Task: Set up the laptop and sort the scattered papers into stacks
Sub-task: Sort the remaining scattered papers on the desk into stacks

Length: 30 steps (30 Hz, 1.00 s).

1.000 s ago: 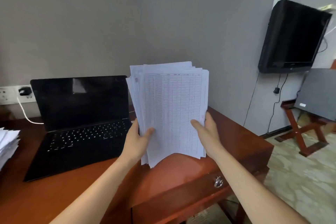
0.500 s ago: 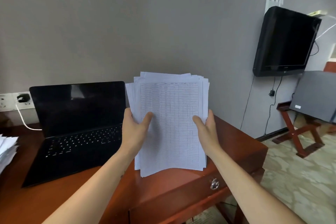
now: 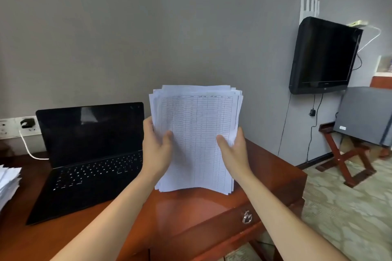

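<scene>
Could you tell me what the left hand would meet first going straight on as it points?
Gripping the paper stack, it would probably meet the grey wall behind the desk first; depth is unclear.

I can read nothing clearly here. The top sheet of the stack of papers I hold carries a printed table with a header row, its characters too small and blurred to make out. The white sticker on the grey panel and the mark on the lower bezel of the television are illegible too.
</scene>
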{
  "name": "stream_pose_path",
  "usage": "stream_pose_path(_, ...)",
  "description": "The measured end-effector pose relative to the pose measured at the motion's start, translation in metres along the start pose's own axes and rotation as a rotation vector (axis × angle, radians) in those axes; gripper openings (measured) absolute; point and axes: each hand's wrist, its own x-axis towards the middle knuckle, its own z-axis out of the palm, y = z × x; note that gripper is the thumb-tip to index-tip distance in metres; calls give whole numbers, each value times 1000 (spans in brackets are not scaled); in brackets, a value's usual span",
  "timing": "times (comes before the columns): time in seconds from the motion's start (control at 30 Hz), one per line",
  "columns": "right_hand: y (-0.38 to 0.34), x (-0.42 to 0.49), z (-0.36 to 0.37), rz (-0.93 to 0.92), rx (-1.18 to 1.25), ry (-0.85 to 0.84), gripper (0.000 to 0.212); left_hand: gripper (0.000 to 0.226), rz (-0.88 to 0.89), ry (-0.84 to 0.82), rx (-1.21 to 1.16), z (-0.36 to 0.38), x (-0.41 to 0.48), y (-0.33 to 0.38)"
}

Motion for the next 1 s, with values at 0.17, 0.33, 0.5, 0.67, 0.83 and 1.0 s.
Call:
stream_pose_path(0.17,22,-13,-3,110,-33,-107,42,51,-224,-83,44,-5,-6,-19)
stream_pose_path(0.33,30,-23,-4,135,-113,-119,33,38,-332,-168,121,-11,-16,-39)
stream_pose_path(0.5,19,-17,2,114,-135,-173,31,21,-293,-139,167,-21,-14,-28)
stream_pose_path(0.67,5,-15,30,185,-78,-301,32,23,-333,-90,154,-70,-7,-24)
stream_pose_path(0.83,-5,-28,89,198,-14,-431,32,34,-395,-9,196,-141,-14,-15)
stream_pose_path(1.0,-9,-47,165,226,47,-563,39,42,-372,74,245,-227,-27,-11)
